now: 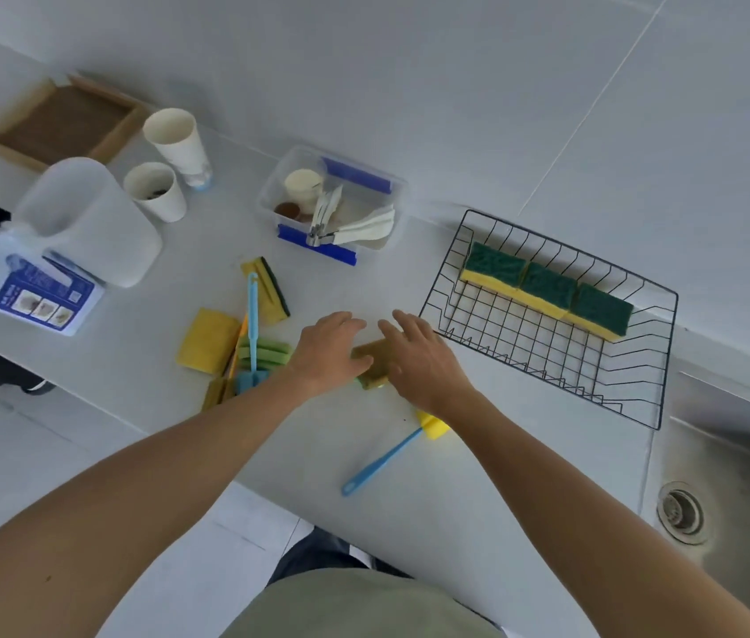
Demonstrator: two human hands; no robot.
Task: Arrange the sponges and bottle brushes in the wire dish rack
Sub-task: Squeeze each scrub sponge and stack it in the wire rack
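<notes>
Head view: three sponges in rack.

Both forearms bare, no sleeves showing; a pale sage-green top over dark trousers below.

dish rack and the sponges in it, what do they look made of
The dish rack looks like thin metal wire with a black coating: an open grid of slim dark rods. The three sponges inside look like soft yellow foam topped with a coarse dark green scouring layer, going by the two-tone bands and rough top.
</notes>
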